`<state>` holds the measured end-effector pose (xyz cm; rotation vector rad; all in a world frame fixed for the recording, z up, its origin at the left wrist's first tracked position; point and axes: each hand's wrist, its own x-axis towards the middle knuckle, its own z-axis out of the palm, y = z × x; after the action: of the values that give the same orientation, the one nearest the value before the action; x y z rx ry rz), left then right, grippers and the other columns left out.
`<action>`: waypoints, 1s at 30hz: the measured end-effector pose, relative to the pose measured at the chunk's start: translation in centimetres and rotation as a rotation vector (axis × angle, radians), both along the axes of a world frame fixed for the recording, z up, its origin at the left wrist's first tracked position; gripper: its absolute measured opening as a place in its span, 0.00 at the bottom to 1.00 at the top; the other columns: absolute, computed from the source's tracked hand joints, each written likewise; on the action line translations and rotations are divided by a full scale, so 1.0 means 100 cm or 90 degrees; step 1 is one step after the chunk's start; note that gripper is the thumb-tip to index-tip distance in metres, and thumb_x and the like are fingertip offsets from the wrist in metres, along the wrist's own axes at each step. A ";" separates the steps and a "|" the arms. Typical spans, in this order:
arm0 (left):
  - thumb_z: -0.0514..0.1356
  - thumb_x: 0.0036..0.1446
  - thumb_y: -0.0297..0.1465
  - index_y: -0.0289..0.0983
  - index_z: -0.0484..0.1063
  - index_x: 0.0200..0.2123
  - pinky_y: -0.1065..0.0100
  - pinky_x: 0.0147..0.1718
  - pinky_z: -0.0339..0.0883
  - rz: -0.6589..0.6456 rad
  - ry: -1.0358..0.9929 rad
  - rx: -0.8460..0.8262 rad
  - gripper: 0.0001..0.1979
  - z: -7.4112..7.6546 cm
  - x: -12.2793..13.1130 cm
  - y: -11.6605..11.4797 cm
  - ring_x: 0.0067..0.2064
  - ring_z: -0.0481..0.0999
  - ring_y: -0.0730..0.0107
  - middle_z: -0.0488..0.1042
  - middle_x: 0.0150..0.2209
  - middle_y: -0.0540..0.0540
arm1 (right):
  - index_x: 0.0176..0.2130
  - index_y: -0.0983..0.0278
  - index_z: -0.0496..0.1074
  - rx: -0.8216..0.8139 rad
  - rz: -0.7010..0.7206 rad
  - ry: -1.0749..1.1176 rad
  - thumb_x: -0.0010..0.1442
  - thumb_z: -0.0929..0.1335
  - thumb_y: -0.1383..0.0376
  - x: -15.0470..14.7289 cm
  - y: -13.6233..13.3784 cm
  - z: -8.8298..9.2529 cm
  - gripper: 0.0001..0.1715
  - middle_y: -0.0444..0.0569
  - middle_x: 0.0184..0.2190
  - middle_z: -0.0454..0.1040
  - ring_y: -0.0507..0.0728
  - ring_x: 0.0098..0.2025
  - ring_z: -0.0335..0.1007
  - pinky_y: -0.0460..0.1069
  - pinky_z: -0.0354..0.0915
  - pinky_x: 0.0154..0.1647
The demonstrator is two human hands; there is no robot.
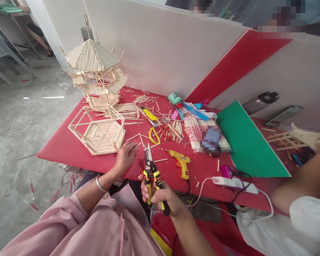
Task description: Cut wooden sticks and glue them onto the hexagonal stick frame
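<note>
My right hand (162,197) is closed around the yellow-and-black handles of a pair of cutters (152,174), blades pointing up over the red table (61,145). My left hand (126,156) rests at the table's near edge with fingers curled on a thin wooden stick (138,144), just right of a hexagonal stick frame (98,129). A stick-built pavilion (96,71) stands behind the frame.
A yellow glue gun (181,163), yellow-handled scissors (156,134), a bundle of sticks (193,129), a green board (246,142) and a power strip (233,182) lie to the right. Another person's arm (298,181) reaches in at right. White panels (162,46) back the table.
</note>
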<state>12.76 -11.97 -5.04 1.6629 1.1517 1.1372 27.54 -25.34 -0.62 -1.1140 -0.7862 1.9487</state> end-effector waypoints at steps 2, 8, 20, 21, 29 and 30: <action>0.59 0.57 0.27 0.37 0.73 0.55 0.56 0.54 0.67 0.005 0.023 0.046 0.21 -0.005 0.005 0.003 0.57 0.72 0.56 0.72 0.56 0.37 | 0.46 0.62 0.70 -0.019 0.016 0.038 0.34 0.65 0.65 0.000 0.004 -0.003 0.35 0.44 0.29 0.61 0.51 0.28 0.56 0.50 0.65 0.34; 0.59 0.59 0.27 0.37 0.67 0.60 0.57 0.52 0.72 -0.157 -0.134 0.026 0.25 0.002 -0.001 -0.007 0.54 0.77 0.58 0.80 0.48 0.38 | 0.49 0.65 0.71 0.038 0.030 0.017 0.36 0.64 0.64 0.001 -0.004 -0.017 0.37 0.48 0.31 0.68 0.53 0.31 0.63 0.52 0.67 0.39; 0.64 0.57 0.42 0.33 0.75 0.45 0.67 0.27 0.75 -0.116 -0.290 -0.236 0.19 0.016 -0.037 -0.045 0.28 0.78 0.67 0.79 0.28 0.44 | 0.50 0.61 0.69 0.176 -0.093 -0.532 0.51 0.66 0.61 0.010 -0.019 -0.005 0.25 0.51 0.43 0.74 0.62 0.45 0.72 0.58 0.67 0.49; 0.64 0.58 0.41 0.33 0.74 0.46 0.67 0.29 0.75 -0.125 -0.299 -0.235 0.19 0.018 -0.041 -0.046 0.29 0.79 0.67 0.79 0.28 0.45 | 0.52 0.62 0.67 0.191 -0.112 -0.644 0.51 0.66 0.62 0.005 -0.012 -0.009 0.28 0.53 0.45 0.74 0.63 0.48 0.71 0.60 0.67 0.51; 0.66 0.55 0.41 0.33 0.77 0.40 0.66 0.26 0.75 -0.083 -0.285 -0.267 0.17 0.021 -0.056 -0.041 0.28 0.80 0.64 0.80 0.29 0.44 | 0.62 0.66 0.59 0.295 -0.079 -0.941 0.51 0.67 0.65 -0.031 0.021 -0.034 0.40 0.61 0.50 0.71 0.69 0.54 0.69 0.63 0.66 0.53; 0.66 0.54 0.40 0.33 0.78 0.41 0.67 0.26 0.75 -0.066 -0.276 -0.255 0.17 0.019 -0.058 -0.041 0.28 0.80 0.64 0.80 0.29 0.44 | 0.63 0.66 0.57 0.320 -0.093 -0.904 0.50 0.66 0.65 -0.034 0.019 -0.035 0.41 0.60 0.53 0.70 0.68 0.56 0.68 0.63 0.66 0.55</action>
<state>6.98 -16.04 -3.11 1.0912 0.9272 1.0523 24.11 -23.44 -4.08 -2.0470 -1.6784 0.4932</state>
